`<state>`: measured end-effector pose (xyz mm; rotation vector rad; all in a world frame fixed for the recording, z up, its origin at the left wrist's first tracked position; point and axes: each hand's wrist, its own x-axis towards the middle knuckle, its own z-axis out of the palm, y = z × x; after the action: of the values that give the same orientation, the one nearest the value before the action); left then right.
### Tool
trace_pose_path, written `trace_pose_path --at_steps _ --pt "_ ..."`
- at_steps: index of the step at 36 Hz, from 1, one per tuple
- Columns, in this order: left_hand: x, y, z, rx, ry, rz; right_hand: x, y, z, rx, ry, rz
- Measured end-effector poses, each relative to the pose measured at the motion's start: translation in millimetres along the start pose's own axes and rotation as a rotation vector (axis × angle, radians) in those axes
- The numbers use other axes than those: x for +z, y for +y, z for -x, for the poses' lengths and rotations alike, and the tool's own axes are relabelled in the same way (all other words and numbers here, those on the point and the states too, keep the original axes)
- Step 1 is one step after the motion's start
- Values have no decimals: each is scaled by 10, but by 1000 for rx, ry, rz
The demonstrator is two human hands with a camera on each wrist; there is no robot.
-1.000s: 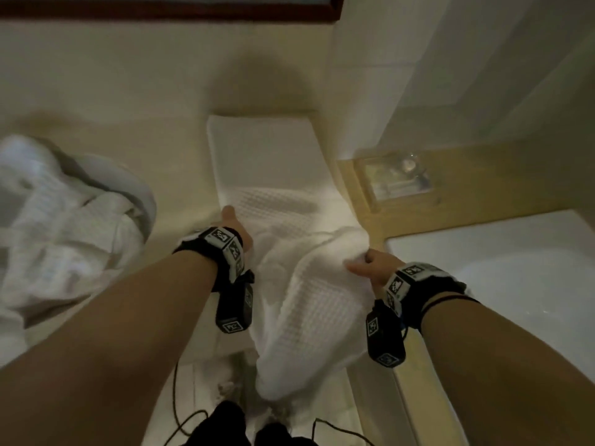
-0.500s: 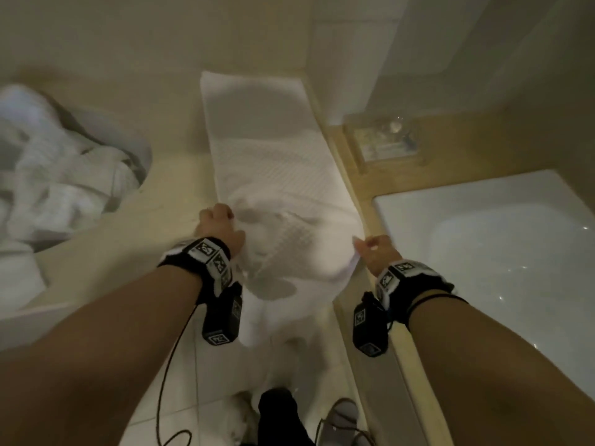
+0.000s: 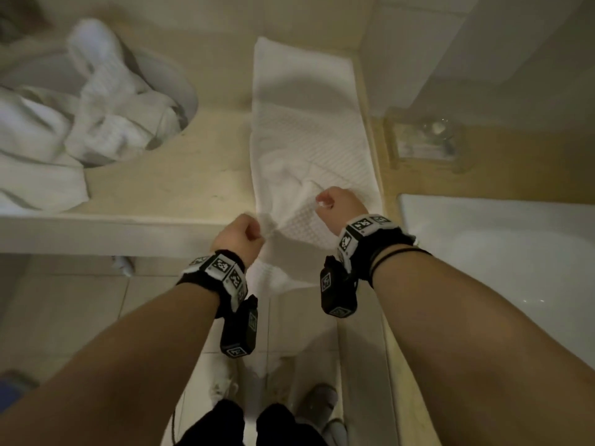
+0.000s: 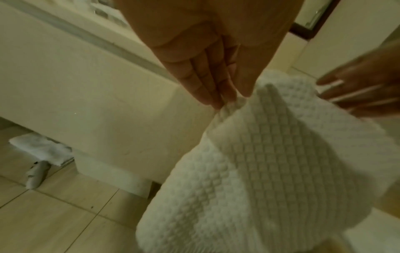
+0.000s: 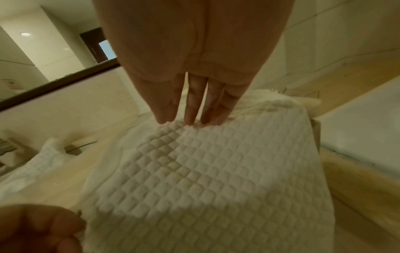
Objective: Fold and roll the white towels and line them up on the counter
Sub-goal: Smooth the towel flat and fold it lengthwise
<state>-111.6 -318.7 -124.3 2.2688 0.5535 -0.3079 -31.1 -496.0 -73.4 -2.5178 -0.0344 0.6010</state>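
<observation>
Both hands are working one white waffle-weave towel (image 3: 306,130), which is lying lengthwise on the desk (image 3: 180,175) ahead of them, its near end hanging off the desk edge below the wrists. The left hand (image 3: 236,235) is pinching the towel's near left edge between thumb and fingertips (image 4: 216,101), just off the front of the desk. The right hand (image 3: 341,206) is sitting slightly farther forward, over the desk, fingers curled and gripping the fabric; from the right wrist view the fingertips (image 5: 190,118) are touching the weave (whether the thumb is closing underneath cannot be told). Between the two hands the cloth is bunching into a raised fold. Well to the left of the left hand, a heap of crumpled white towels (image 3: 80,117) is spilling out of a round basin (image 3: 183,88) onto the desk. To the right of the right hand, a white bathtub (image 3: 499,252) is running alongside, and beyond it a clear tray (image 3: 425,143) is sitting on a wooden ledge. Below the hands, tiled floor (image 3: 80,304) is showing, with another white cloth (image 4: 41,150) lying on it under the desk.
</observation>
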Motion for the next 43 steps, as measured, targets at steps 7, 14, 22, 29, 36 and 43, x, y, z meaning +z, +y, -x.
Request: trace_pose_path --at_steps 7,14,22,29,36,43 --pt "200 -113 12 -71 -148 31 142 78 -62 -33 -13 8" --pt "242 -173 71 -148 -198 -124 123 -149 -60 -302 13 192" --pt "383 -351 197 -140 -378 -217 228 -450 -225 -201 -303 528" --pt "582 -307 224 -120 -450 -163 329 -433 -276 -271 -262 415" --pt "229 -293 -57 -239 -136 102 112 -93 -50 -235 154 119" --pt "199 -75 -151 -146 -136 -26 17 730 248 450 326 -162"
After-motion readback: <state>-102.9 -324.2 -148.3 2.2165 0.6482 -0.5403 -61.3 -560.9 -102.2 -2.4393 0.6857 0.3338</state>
